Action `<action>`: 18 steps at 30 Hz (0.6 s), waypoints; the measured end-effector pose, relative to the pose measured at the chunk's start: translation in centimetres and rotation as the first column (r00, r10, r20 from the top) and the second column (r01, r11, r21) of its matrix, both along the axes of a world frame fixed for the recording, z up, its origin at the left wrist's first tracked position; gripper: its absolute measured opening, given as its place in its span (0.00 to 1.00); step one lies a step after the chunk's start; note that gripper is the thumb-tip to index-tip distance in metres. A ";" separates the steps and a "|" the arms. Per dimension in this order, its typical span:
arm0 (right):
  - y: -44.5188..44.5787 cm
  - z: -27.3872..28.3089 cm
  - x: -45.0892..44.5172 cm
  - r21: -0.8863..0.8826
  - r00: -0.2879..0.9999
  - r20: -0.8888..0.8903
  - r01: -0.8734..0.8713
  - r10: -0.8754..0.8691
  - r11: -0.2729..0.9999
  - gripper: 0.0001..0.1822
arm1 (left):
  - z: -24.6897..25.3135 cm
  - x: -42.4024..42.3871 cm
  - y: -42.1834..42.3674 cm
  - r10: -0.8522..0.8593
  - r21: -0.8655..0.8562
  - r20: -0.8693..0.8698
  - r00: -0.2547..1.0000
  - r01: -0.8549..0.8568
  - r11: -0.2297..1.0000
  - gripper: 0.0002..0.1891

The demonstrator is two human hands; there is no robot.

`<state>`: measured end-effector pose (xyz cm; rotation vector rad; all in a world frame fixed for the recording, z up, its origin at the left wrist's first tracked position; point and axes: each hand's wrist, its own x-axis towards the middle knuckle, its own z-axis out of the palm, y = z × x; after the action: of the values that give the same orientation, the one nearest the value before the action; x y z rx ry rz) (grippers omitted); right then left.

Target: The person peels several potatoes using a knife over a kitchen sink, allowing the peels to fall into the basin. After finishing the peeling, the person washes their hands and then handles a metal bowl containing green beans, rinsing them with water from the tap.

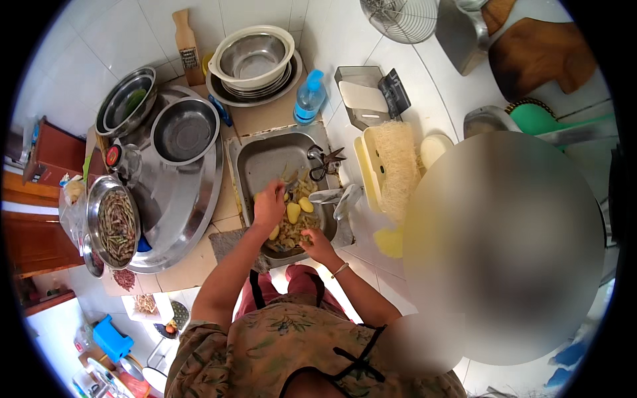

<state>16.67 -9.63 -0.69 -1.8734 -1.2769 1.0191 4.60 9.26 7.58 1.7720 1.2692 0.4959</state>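
Several peeled yellow potatoes [293, 212] lie among wet peelings [286, 236] in a metal sink [259, 161]. My left hand [269, 205] is over the sink's left side, its fingers bent beside the potatoes. A small dark thing shows near those fingertips; whether they hold it is unclear. Lower right in the basin, my right hand [318, 245] is at the peelings with thumb and fingers apart and nothing visible between them. Dark-handled scissors [326, 163] rest on the sink's right rim, above the faucet [328, 195].
Left of the sink, a large metal tray [169, 209] bears an empty-looking metal bowl [185, 130] and a glass jar [124, 161]. A bowl of long beans [118, 226] is farther left. Stacked basins [254, 54] and a blue pump bottle [307, 102] stand behind. A loofah [398, 166] is at right.
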 end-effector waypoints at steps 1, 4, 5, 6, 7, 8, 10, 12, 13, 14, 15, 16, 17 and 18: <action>-0.3 0.0 -0.2 -0.047 0.999 -0.020 0.024 -0.025 0.999 0.19 | 4.4 0.8 1.0 -0.035 0.296 0.170 0.985 -0.018 0.955 0.10; -1.7 -0.9 -0.2 -0.075 0.991 -0.118 0.057 -0.065 0.996 0.15 | 17.8 2.9 1.1 -0.242 0.758 0.201 0.949 0.006 0.653 0.14; -1.6 -0.9 -0.5 -0.086 0.988 -0.150 0.035 -0.047 0.996 0.15 | 20.4 3.2 0.8 -0.315 0.843 0.175 0.933 0.024 0.537 0.18; -1.6 -0.9 -1.0 -0.060 0.984 -0.178 0.017 -0.028 0.998 0.14 | 22.0 3.5 0.5 -0.380 0.911 0.137 0.915 0.034 0.411 0.22; -1.2 -0.8 -1.6 -0.050 0.979 -0.201 0.004 -0.014 0.999 0.15 | 23.6 4.1 0.1 -0.417 0.946 0.100 0.904 0.044 0.321 0.23; -0.9 -0.7 -2.1 -0.043 0.975 -0.222 -0.008 -0.002 0.999 0.15 | 24.8 5.0 -0.1 -0.451 0.971 0.062 0.890 0.050 0.232 0.24; -0.6 0.1 -2.8 -0.026 0.965 -0.263 -0.021 0.013 0.999 0.16 | 25.5 5.8 0.3 -0.499 0.991 -0.025 0.866 0.089 0.104 0.24; -0.5 0.9 -3.1 -0.039 0.959 -0.282 -0.050 0.037 0.998 0.15 | 25.2 6.7 1.5 -0.535 0.987 -0.120 0.836 0.159 0.028 0.23; -0.6 1.2 -3.0 -0.047 0.956 -0.290 -0.063 0.047 0.997 0.15 | 25.3 6.9 2.3 -0.551 0.989 -0.120 0.826 0.149 0.007 0.22; -0.9 1.3 -2.8 -0.076 0.956 -0.287 -0.081 0.056 0.994 0.16 | 25.3 6.8 3.3 -0.566 0.990 -0.122 0.815 0.139 -0.013 0.22; -1.2 1.3 -2.7 -0.104 0.957 -0.284 -0.097 0.063 0.990 0.16 | 25.4 6.6 4.2 -0.583 0.991 -0.124 0.803 0.127 -0.035 0.22; -1.5 1.3 -2.6 -0.132 0.957 -0.282 -0.112 0.071 0.985 0.16 | 25.7 6.4 4.8 -0.594 0.989 -0.133 0.793 0.146 -0.026 0.19; -1.7 1.3 -2.4 -0.145 0.960 -0.270 -0.120 0.077 0.982 0.16 | 25.8 6.7 4.8 -0.592 0.986 -0.162 0.789 0.152 -0.067 0.18; -1.9 1.3 -2.2 -0.162 0.963 -0.257 -0.126 0.082 0.979 0.16 | 25.8 7.1 4.8 -0.591 0.982 -0.189 0.784 0.157 -0.105 0.17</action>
<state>14.46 -11.57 0.61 -1.7511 -1.1777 1.4175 11.71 14.04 33.37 2.8821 -0.2603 1.5296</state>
